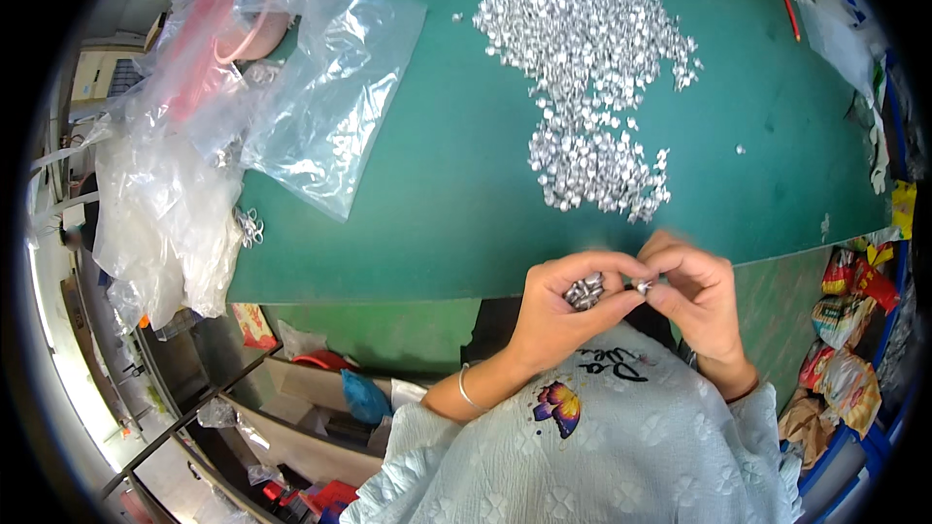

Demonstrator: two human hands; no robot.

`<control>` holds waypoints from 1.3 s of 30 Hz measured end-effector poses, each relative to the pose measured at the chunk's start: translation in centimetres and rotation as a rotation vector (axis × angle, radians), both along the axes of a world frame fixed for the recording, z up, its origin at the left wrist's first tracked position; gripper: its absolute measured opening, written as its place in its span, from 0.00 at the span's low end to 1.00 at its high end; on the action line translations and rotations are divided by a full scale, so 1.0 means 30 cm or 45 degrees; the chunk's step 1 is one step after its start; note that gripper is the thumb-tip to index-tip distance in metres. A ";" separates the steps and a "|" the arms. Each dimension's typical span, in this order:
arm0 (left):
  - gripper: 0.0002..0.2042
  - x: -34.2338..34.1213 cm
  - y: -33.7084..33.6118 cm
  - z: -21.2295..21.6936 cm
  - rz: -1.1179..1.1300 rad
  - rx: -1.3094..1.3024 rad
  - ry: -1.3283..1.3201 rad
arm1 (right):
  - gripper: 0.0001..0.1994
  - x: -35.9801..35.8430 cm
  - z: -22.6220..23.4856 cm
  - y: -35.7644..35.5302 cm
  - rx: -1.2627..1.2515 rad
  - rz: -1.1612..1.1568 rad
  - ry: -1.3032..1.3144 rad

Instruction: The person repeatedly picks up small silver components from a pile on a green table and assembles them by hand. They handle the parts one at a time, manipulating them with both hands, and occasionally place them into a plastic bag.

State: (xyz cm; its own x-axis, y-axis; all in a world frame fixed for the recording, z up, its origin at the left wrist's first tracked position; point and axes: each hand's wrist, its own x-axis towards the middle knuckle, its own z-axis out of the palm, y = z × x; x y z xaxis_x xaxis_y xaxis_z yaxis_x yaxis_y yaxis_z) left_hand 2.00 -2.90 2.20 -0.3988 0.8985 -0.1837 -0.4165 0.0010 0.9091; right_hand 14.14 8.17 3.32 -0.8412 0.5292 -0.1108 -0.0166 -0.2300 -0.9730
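Note:
Close to my body, just off the table's front edge, my left hand (573, 299) is closed around a small heap of silvery metal pieces (584, 292) in its palm. One small metal piece (642, 285) is pinched where the fingertips of both hands meet. My right hand (691, 289) has its thumb and fingers closed on that piece; its upper fingertips are slightly blurred. Beyond the hands, a large spread pile of the same small silvery pieces (587, 39) covers part of the green tabletop (447, 136). Their exact kind is too small to make out.
Clear plastic bags (335, 97) lie on the table's left, partly over a pink basket (254, 34). Thin rings (249, 227) sit by the left edge. A stray piece (740, 149) lies at right, and a red pencil (790, 12) farther back. Colourful packages (847, 320) stand at right.

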 end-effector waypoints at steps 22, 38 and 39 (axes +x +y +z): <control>0.09 -0.058 0.018 -0.133 0.314 -0.143 -0.617 | 0.14 -0.448 -0.134 0.511 1.017 0.244 -0.347; 0.12 -0.042 0.030 -0.147 0.303 -0.087 -1.003 | 0.12 -0.135 -0.251 0.123 1.678 0.004 -0.267; 0.12 -0.039 0.033 -0.144 0.312 -0.086 -1.011 | 0.11 -0.129 -0.258 0.126 1.649 -0.034 -0.224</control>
